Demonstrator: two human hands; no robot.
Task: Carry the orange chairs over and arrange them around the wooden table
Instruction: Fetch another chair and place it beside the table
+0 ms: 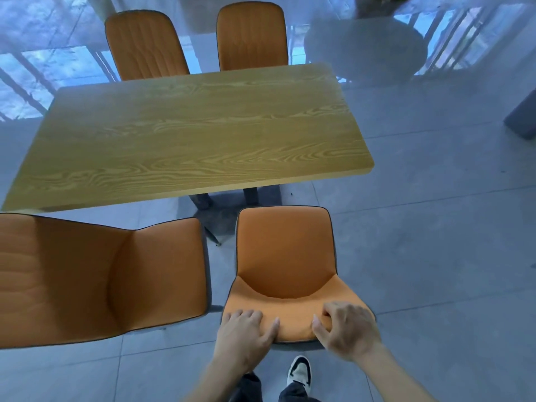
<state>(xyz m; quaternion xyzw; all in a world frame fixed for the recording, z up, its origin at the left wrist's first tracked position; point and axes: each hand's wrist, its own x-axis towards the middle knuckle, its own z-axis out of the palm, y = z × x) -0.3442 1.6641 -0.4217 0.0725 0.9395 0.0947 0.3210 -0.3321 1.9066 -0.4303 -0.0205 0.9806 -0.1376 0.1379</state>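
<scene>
A rectangular wooden table (191, 134) fills the middle of the head view. Two orange chairs stand at its far side, one at the left (145, 44) and one at the right (251, 36). At the near side, a third orange chair (101, 280) stands at the left. A fourth orange chair (285, 256) is directly in front of me, its seat just short of the table's near edge. My left hand (246, 335) and my right hand (345, 326) both grip the top of its backrest.
Grey tiled floor (435, 256) stretches open to the right. A round grey table (365, 50) stands at the back right, with glass walls behind. A dark block (522, 117) sits at the right edge. My shoe (298, 372) is just behind the chair.
</scene>
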